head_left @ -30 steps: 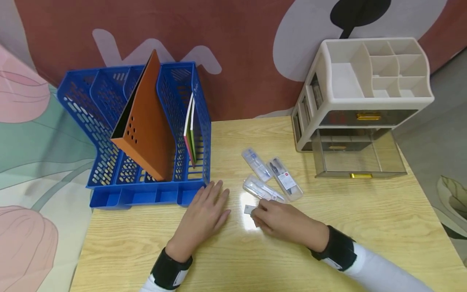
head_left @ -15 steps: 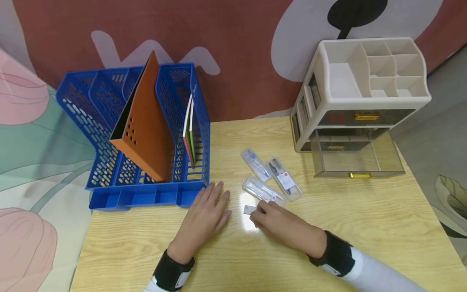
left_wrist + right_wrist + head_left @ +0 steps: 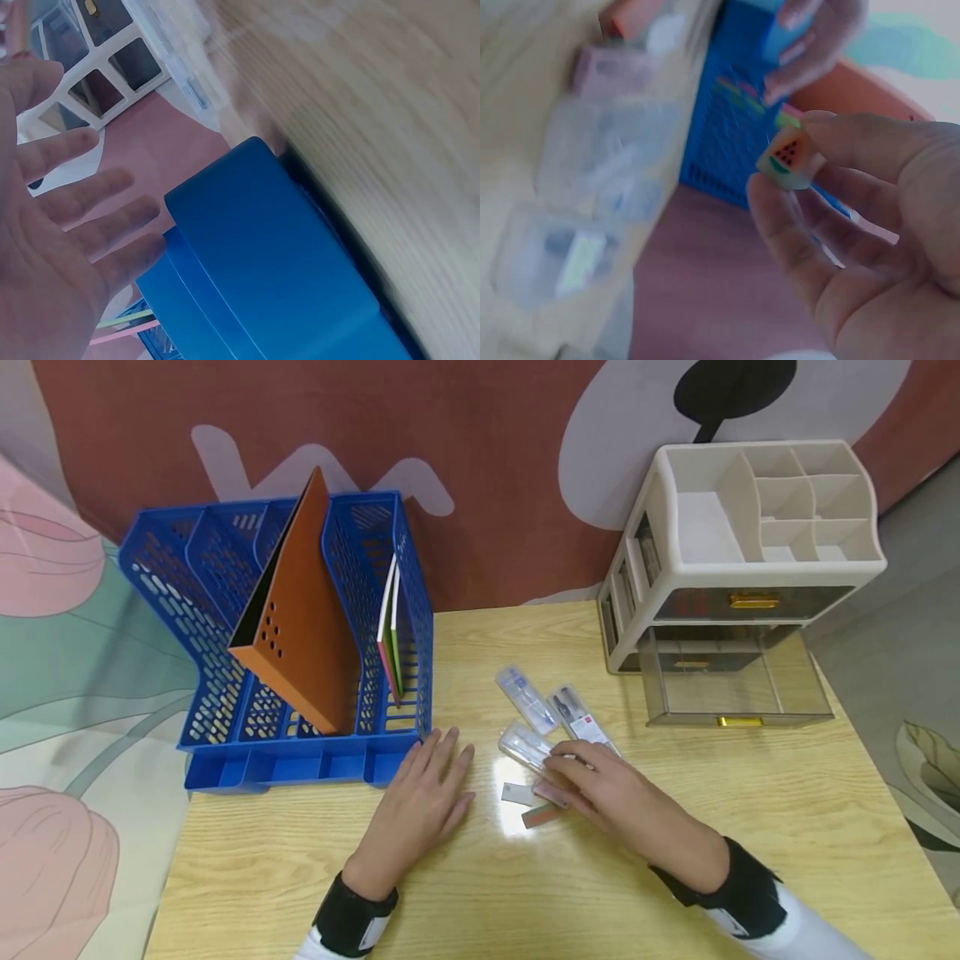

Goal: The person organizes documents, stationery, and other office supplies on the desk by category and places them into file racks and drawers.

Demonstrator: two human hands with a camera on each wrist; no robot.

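Observation:
My right hand [image 3: 611, 785] pinches a small pale block with a watermelon-slice picture [image 3: 786, 155] between thumb and fingertip; the head view hides that block behind the hand. Below the fingers on the table lie a flat grey piece [image 3: 517, 793], a pink block [image 3: 551, 792] and an orange-and-green strip [image 3: 542, 815]. A clear plastic case [image 3: 522, 744] is partly under the hand. My left hand [image 3: 420, 806] lies with extended fingers by the front corner of the blue file rack [image 3: 300, 764]; whether its fingertips touch the rack, I cannot tell.
Two more clear cases, one with blue contents [image 3: 527, 697] and one with a white label [image 3: 583, 722], lie farther back. At the right stands a white organizer [image 3: 780, 572] with its clear drawer [image 3: 738, 693] pulled out. The rack holds an orange folder [image 3: 307, 618] and thin booklets [image 3: 390, 635].
My right hand has lifted and moved right, over the clear cases. The pink block and the orange-and-green strip, mostly covered before, now show. The left hand stays in place.

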